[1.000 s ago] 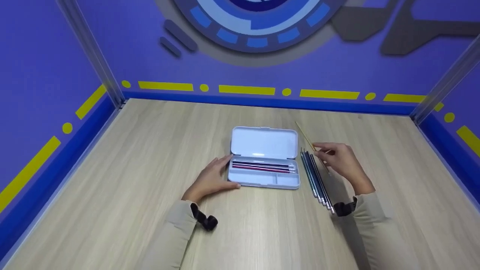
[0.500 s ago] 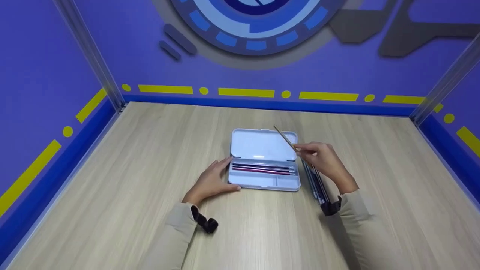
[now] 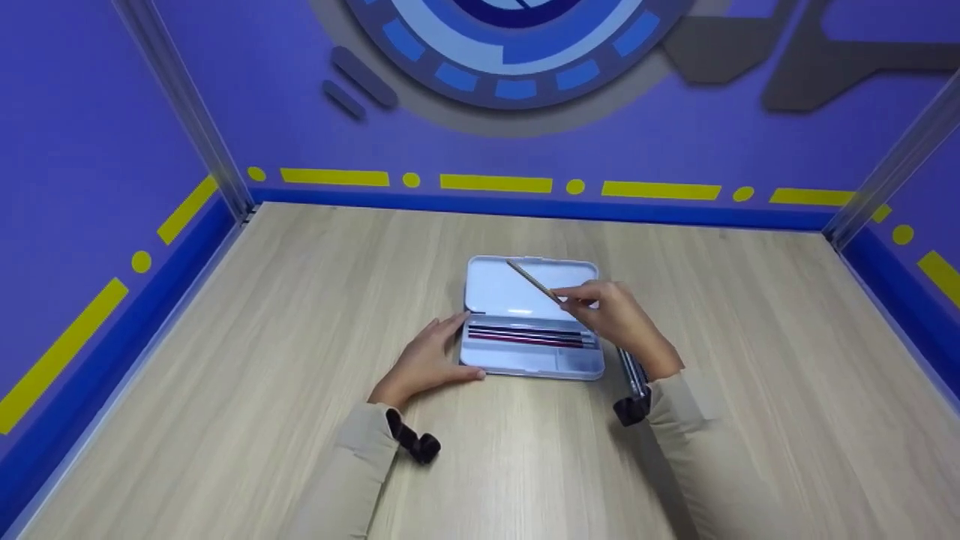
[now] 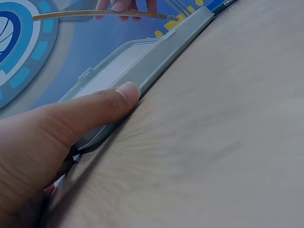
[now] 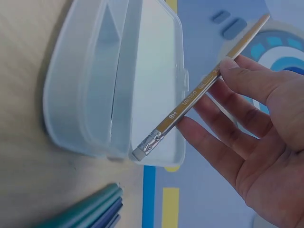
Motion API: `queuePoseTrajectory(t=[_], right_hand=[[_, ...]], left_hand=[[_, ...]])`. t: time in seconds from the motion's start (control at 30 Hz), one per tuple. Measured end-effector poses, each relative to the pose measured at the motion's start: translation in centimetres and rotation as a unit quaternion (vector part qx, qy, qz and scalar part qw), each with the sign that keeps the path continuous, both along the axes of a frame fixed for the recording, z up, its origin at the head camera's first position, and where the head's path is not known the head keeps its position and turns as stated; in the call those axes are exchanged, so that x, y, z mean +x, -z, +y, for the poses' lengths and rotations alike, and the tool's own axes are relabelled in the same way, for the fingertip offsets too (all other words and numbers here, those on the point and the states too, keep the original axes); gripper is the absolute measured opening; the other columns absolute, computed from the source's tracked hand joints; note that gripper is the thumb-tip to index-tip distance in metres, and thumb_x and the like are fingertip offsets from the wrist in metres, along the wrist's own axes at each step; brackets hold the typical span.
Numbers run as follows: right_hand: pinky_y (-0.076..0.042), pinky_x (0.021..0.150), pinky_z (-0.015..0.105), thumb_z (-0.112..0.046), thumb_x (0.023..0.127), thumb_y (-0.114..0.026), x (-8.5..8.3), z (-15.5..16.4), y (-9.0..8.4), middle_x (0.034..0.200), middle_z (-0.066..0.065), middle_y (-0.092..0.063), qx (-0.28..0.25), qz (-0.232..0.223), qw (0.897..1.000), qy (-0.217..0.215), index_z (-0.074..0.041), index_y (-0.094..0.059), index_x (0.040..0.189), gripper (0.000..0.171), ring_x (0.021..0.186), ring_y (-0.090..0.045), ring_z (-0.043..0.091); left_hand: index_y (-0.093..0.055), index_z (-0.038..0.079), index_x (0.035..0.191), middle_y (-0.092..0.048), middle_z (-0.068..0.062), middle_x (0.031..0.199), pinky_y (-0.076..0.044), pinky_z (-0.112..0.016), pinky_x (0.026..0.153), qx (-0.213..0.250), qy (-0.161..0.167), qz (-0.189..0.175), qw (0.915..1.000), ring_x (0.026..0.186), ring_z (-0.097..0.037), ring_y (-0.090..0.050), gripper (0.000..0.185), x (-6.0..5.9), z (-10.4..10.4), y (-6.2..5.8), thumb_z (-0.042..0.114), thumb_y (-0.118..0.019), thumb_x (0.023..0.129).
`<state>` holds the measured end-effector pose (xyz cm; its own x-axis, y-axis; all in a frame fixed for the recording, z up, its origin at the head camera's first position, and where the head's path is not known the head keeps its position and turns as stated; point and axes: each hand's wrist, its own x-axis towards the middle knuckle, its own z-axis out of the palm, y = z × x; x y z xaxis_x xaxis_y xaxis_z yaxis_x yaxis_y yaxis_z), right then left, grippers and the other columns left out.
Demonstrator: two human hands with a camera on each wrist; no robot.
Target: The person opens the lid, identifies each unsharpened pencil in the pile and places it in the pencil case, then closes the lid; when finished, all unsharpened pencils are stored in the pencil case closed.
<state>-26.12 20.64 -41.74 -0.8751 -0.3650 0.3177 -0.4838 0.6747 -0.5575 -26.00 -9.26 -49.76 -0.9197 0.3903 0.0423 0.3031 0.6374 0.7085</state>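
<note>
Counter (image 3: 300, 360): wood-grain. Pencil case (image 3: 525, 289): lid open, several pencils already in the tray. Loose pencils (image 3: 631, 369): beside the case, left to load. Left hand (image 3: 420, 360): grip flat, steadying the case. Right hand (image 3: 619, 319): grip pinching a tan pencil (image 3: 531, 279) above the lid.

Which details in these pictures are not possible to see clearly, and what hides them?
- Row of loose pencils on the wooden table: head view, mostly covered by the right hand; count unclear.
- Tan HB pencil: right wrist view, small print beyond "HB" unreadable.
- Pale grey plastic pencil case: left wrist view, inside hidden by its own wall.
- Left hand: left wrist view, fingers cut off by the edge; only the thumb shows.
</note>
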Motion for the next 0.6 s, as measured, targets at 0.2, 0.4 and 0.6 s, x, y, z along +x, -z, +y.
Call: queuePoseTrajectory(t=[0.2, 0.4, 0.6], right_hand=[[-0.060, 0.075, 0.035, 0.002, 0.086, -0.067, -0.2, -0.9, 0.5, 0.091, 0.007, -0.074, 0.017, -0.008, 1.000, -0.004, -0.010, -0.073, 0.112, 0.029, 0.085, -0.069, 0.019], [-0.060, 0.073, 0.035, 0.002, 0.085, -0.068, -0.1, -1.6, 1.2, 0.089, 0.005, -0.074, 0.037, -0.006, 0.999, 0.010, -0.012, -0.075, 0.109, 0.029, 0.085, -0.070, 0.019], [-0.059, 0.072, 0.034, 0.000, 0.084, -0.070, -0.1, -1.8, 1.7, 0.090, 0.005, -0.074, 0.064, -0.004, 0.998, 0.020, -0.012, -0.075, 0.108, 0.028, 0.085, -0.070, 0.018]], left_hand=[[-0.034, 0.022, 0.150, -0.036, -0.005, 0.155, -0.023, -0.052, 0.118, -0.007, -0.006, 0.001, 1.0000, 0.144, -0.039, -0.024, 0.102, -0.1, 0.1, -0.1, 0.053, -0.083, 0.066], [-0.034, 0.017, 0.150, -0.037, -0.006, 0.154, -0.027, -0.048, 0.117, -0.003, 0.005, 0.009, 0.9999, 0.143, -0.033, -0.030, 0.103, 0.0, 0.1, 0.0, 0.052, -0.083, 0.066], [-0.036, 0.017, 0.150, -0.038, -0.006, 0.153, -0.028, -0.047, 0.117, -0.002, 0.002, 0.016, 0.9999, 0.142, -0.031, -0.031, 0.102, 0.0, 0.2, -0.2, 0.051, -0.083, 0.066]])
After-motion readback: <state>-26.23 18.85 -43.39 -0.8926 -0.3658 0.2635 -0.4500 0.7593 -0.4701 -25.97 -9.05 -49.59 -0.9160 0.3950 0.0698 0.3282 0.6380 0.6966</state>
